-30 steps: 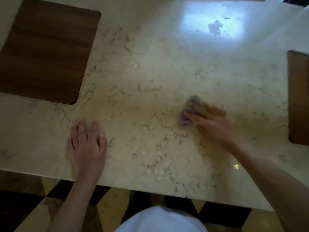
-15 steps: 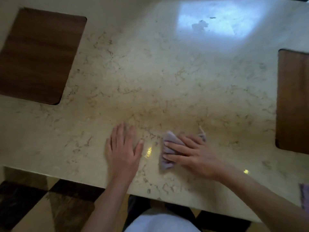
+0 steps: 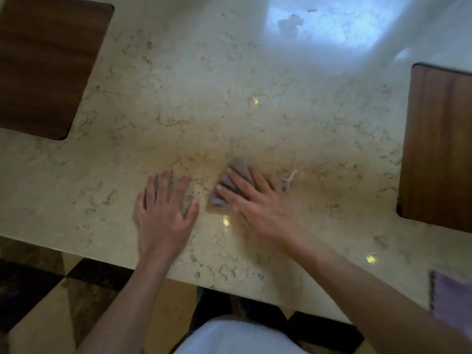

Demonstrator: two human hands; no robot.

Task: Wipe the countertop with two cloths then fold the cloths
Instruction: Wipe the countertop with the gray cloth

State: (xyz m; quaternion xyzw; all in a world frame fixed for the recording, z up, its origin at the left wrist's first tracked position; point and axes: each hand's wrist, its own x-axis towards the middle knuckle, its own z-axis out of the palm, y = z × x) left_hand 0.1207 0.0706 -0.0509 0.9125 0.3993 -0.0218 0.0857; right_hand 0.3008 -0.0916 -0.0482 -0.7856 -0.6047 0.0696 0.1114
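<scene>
Marble countertop (image 3: 255, 85), no legible writing: right hand (image 3: 258, 200) flat w/ fingers spread on crumpled grey cloth (image 3: 236, 176) at center, left hand (image 3: 163, 213) open, empty, just beside; second cloth (image 3: 452, 302) lower right.

On the countertop (image 3: 255, 72), the right hand (image 3: 258, 203) lies flat on a bunched cloth (image 3: 236, 177), the left hand (image 3: 163, 213) flat just left of it. Wooden boards (image 3: 46, 62) sit far left and right; perhaps a second cloth (image 3: 452, 300) lies at the near-right edge.
</scene>
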